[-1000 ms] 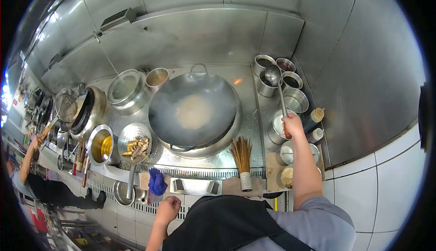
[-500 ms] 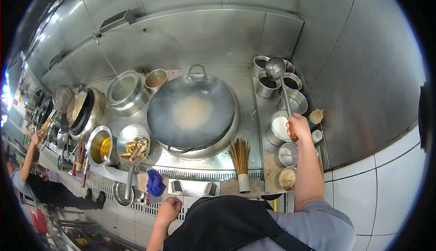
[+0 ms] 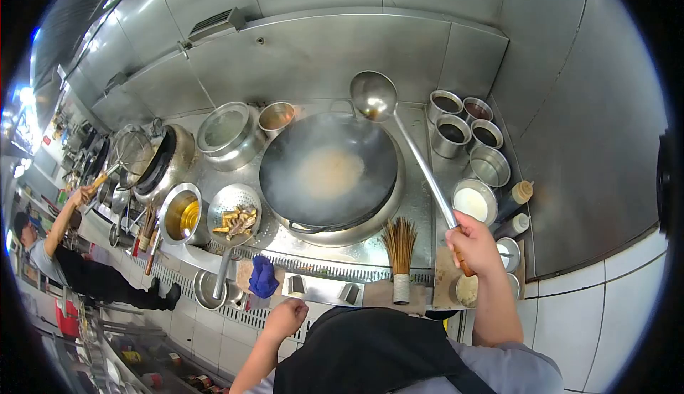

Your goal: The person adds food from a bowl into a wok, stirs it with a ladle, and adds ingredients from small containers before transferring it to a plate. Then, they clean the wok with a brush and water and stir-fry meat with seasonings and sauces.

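My right hand point(image 3: 476, 244) grips the wooden end of a long metal ladle point(image 3: 373, 95). The ladle's bowl hangs above the back right rim of a dark wok point(image 3: 377, 180), with a little brown liquid showing in it. Steam rises from pale brown contents in the wok's middle. Low in front of the stove, my left hand point(image 3: 286, 318) is curled into a loose fist with nothing seen in it. It is nearest to the control panel point(image 3: 322, 291) and a blue cloth point(image 3: 263, 277).
A perforated skimmer point(image 3: 226, 200) holding browned pieces rests left of the wok, beside a bowl of yellow oil point(image 3: 171, 216). A bamboo brush point(image 3: 400, 258) stands in front. Sauce pots point(image 3: 451, 135) and bottles point(image 3: 519, 193) line the right. Another person point(image 3: 85, 269) works at far left.
The ladle has swung left from over the sauce pots to the wok's back rim. My left hand stays curled. The view has shifted left, and the other person has raised a strainer.
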Tool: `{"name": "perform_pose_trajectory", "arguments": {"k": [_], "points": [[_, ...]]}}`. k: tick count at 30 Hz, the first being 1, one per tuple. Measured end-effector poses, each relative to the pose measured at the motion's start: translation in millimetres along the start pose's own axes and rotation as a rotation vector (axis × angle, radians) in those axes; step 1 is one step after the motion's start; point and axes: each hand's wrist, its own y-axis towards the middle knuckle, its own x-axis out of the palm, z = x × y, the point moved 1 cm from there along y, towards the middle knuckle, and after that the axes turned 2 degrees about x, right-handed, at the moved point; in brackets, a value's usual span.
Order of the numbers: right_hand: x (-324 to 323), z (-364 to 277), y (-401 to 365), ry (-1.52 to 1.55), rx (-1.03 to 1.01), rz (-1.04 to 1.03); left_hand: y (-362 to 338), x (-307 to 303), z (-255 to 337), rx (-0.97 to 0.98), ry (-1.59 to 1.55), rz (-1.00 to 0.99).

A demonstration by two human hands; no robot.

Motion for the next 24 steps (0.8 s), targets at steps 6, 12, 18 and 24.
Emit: {"name": "perform_pose_trajectory", "arguments": {"k": [6, 12, 18, 24], "points": [[22.9, 47.1, 23.5, 0.176, 0.118, 0.01, 7.3, 8.2, -2.4, 0.064, 0.043, -0.019], [-46.9, 42.8, 36.8, 0.047, -0.003, 0.396, 0.5, 12.0, -9.0, 0.017, 0.01, -0.011], [-138.2, 60.1, 78.8, -0.176, -0.017, 0.716, -3.4, 14.7, -6.1, -0.028, 0.007, -0.01], [-159.0, 69.3, 95.8, -0.029, 0.059, 0.76, 7.8, 14.6, -5.1, 0.011, 0.018, 0.0]]}}
